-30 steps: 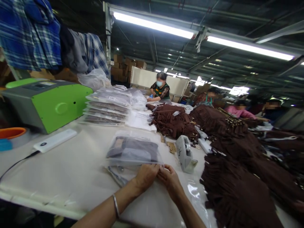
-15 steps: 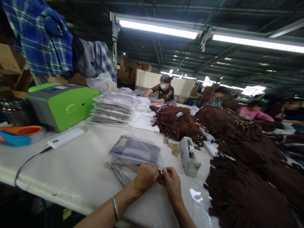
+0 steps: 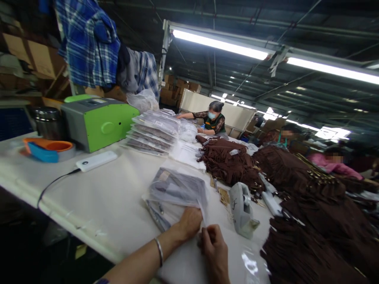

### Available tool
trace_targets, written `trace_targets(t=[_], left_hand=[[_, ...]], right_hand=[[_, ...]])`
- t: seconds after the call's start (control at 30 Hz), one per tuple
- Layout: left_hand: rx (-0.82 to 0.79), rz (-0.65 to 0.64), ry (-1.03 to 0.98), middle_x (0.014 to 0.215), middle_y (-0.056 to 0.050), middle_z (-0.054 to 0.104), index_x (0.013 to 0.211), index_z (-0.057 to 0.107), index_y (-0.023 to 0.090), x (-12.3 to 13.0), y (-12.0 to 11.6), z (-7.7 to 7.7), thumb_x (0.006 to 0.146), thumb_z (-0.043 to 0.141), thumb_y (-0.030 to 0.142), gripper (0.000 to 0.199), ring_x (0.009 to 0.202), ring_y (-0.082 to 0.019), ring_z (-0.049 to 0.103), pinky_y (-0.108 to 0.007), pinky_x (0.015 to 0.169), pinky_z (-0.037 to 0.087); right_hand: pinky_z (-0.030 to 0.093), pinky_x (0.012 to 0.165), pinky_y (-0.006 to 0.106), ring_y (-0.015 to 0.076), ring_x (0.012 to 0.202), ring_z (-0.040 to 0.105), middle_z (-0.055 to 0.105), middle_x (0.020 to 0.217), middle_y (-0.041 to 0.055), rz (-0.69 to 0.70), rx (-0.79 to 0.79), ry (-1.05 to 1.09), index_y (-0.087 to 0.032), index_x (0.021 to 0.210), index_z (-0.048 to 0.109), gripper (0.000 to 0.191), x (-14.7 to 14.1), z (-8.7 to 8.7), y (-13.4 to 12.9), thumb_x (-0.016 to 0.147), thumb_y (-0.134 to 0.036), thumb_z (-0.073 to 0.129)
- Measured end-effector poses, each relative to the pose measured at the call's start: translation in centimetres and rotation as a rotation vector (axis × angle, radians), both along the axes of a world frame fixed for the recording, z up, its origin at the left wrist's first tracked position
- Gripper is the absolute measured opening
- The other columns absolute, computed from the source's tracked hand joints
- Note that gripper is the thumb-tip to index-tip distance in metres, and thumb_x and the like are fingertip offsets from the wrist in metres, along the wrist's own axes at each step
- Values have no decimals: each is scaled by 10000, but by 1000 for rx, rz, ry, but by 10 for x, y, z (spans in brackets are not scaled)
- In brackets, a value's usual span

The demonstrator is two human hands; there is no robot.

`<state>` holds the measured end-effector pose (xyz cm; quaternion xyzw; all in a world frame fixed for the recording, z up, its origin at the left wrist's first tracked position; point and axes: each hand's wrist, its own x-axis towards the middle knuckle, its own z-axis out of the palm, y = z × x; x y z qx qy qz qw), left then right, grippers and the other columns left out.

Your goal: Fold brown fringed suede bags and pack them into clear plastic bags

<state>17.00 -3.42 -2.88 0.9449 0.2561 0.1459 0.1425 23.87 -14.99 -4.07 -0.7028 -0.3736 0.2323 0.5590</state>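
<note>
A clear plastic bag with a folded dark item inside lies on the table in front of me. My left hand, a bracelet on its wrist, is at the bag's near edge; its fingers are hidden under or behind the plastic. Just to the right, my right hand is closed, pinching the corner edge of the bag. Right of the bag stands a grey tape dispenser. Beyond the bag is a stack of filled plastic bags.
Brown fringed pieces cover the right side. On the left are a green and grey machine, a white power bank with a cable, tape rolls and a metal cup. People work across the table.
The view has turned left, so things appear further right. My left hand has reached further under the bag's edge, and my right hand has drawn slightly towards me, apart from the left.
</note>
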Motion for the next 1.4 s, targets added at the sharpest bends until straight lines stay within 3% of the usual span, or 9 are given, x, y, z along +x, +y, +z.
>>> trace_targets(t=[0.17, 0.3, 0.37, 0.43, 0.57, 0.77, 1.07, 1.27, 1.4], left_hand=[[-6, -83, 37, 926, -138, 701, 924, 648, 102, -19, -7, 12, 765, 582, 84, 172, 873, -259, 660, -343, 759, 525], [67, -126, -166, 981, -56, 664, 1073, 598, 199, -89, -19, 18, 930, 476, 205, 188, 945, -190, 606, -296, 856, 463], [127, 58, -253, 931, -38, 646, 1013, 602, 212, -133, -15, 18, 957, 424, 191, 188, 914, -185, 585, -311, 863, 445], [181, 363, -296, 1078, -69, 618, 1082, 574, 198, -172, -2, 15, 926, 457, 146, 202, 1042, -220, 538, -366, 941, 405], [85, 723, -176, 1195, -83, 562, 1200, 492, 188, -214, 31, 9, 863, 542, 137, 344, 1101, -241, 506, -388, 945, 400], [-58, 778, -131, 980, -62, 637, 1026, 551, 198, -207, 58, 12, 887, 522, 182, 143, 966, -233, 581, -340, 835, 425], [-240, 787, -175, 889, -31, 678, 1003, 518, 213, -205, 63, 6, 974, 380, 239, 144, 835, -188, 650, -272, 692, 414], [-287, 775, -221, 878, -29, 675, 995, 502, 214, -206, 59, 7, 955, 426, 236, 88, 828, -186, 649, -267, 689, 407], [-269, 736, -253, 907, -25, 667, 984, 487, 214, -210, 56, 5, 959, 405, 212, 86, 847, -171, 637, -259, 723, 410]], right_hand=[[408, 380, 233, 161, 424, 568, 611, 543, -31, -50, -82, 130, -242, 742, 497, 470, -5, 4, -19, 707, -699, 604], [485, 506, 250, 161, 479, 595, 629, 577, -2, 125, -29, -88, -225, 686, 592, 378, -28, 11, -27, 767, -594, 618], [523, 675, 276, 197, 657, 655, 681, 696, 28, 303, 75, -270, -230, 739, 664, 252, -48, 16, -17, 792, -476, 641], [520, 803, 318, 230, 841, 661, 708, 849, 48, 456, 129, -441, -242, 874, 696, 152, -69, 21, 2, 804, -364, 638], [496, 916, 403, 269, 1025, 618, 676, 1078, 77, 554, 33, -711, -233, 1139, 630, 375, -102, 23, 48, 766, -195, 618], [516, 836, 342, 232, 935, 643, 674, 1018, 69, 550, -6, -808, -208, 1090, 612, 338, -113, 18, 82, 787, -99, 510], [482, 804, 391, 246, 885, 599, 666, 919, 58, 435, 19, -1134, -223, 917, 639, 147, -101, 39, 106, 876, -184, 503], [433, 990, 451, 283, 1228, 498, 585, 1288, 123, 475, 78, -1173, -193, 1279, 535, 381, -130, 12, 123, 903, -224, 483], [351, 1051, 544, 304, 1289, 456, 558, 1347, 124, 422, 99, -1230, -222, 1350, 498, 420, -128, 6, 140, 938, -251, 425]])
